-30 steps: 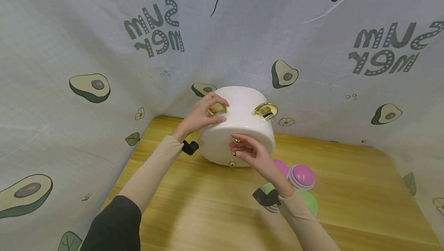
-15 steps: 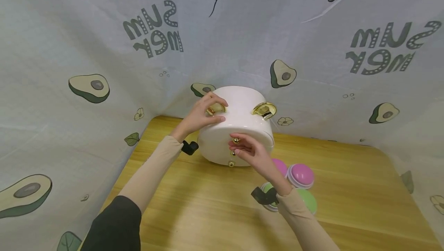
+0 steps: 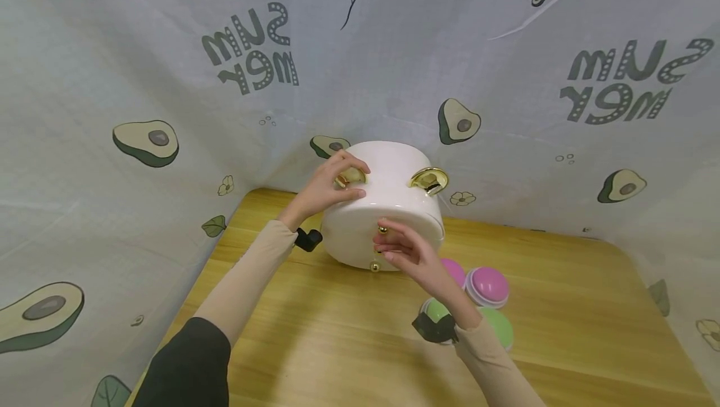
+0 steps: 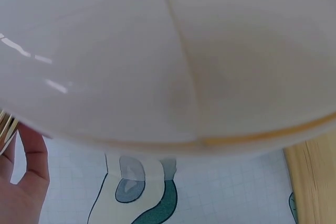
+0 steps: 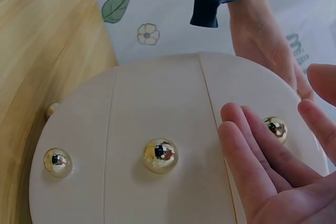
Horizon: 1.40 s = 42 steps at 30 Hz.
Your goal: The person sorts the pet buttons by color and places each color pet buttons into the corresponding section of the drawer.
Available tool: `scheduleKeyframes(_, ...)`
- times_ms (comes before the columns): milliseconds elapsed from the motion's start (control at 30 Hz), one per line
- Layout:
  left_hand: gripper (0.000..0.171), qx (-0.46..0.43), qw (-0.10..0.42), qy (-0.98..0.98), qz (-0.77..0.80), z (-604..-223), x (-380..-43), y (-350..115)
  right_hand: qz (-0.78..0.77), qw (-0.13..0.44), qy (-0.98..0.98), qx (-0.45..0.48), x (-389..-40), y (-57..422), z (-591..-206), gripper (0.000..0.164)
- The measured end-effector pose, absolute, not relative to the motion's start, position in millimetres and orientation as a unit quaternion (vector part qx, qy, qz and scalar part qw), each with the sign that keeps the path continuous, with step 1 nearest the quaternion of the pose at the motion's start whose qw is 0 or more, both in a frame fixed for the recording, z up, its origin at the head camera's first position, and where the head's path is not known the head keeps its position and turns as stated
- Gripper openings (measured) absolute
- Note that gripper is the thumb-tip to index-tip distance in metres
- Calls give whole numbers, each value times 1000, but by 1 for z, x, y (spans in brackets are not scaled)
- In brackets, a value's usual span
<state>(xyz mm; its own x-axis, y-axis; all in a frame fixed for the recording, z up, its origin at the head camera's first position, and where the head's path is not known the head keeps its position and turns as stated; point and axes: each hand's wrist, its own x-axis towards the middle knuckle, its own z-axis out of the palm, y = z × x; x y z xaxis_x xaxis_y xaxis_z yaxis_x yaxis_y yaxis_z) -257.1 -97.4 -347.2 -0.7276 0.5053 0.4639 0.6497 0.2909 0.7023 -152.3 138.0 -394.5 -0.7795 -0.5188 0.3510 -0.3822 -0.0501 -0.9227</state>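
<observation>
A white rounded drawer box (image 3: 394,154) with gold knobs down its front stands against the back sheet. My left hand (image 3: 326,185) grips around the left gold ear-shaped handle (image 3: 352,175), thumb and fingertips on the box's white top. The right gold ear (image 3: 430,179) is untouched. At the front, my right hand (image 5: 283,177) is held by the top knob (image 5: 275,127), fingers fairly straight and nothing in its grasp. The middle knob (image 5: 160,156) and bottom knob (image 5: 58,162) show in the right wrist view. All drawer fronts sit flush, divided by thin seams.
Several round domed things with white rims, pink (image 3: 489,285) and green (image 3: 497,326), stand right of the box, partly under the right forearm. The wooden table (image 3: 315,332) meets a printed avocado sheet (image 3: 388,82) behind and at the sides.
My right hand has shifted slightly right, its fingers and thumb spreading a little at the top knobs. The left hand and the box have stayed in place.
</observation>
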Motion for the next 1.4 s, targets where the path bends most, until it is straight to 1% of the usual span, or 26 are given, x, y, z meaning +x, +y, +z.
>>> scheduleKeyframes(133,32,-358,76,-801,-474,-347,-257,-98,-651,61,679,-333,-148,141,-395,46)
scheduleKeyframes(400,32,-354,75,-805,-471,-347,-256,-98,-659,103,679,-306,-141,146,-403,46)
scheduleKeyframes(800,31,-357,80,-801,-474,-347,-256,-98,-661,127,678,-295,-147,144,-432,44)
scheduleKeyframes(1033,31,-356,80,-800,-477,-347,-256,-97,-651,122,697,-275,-157,143,-446,44)
scheduleKeyframes(1400,32,-355,80,-799,-478,-347,-256,-98,-659,129,692,-263,-165,139,-451,43)
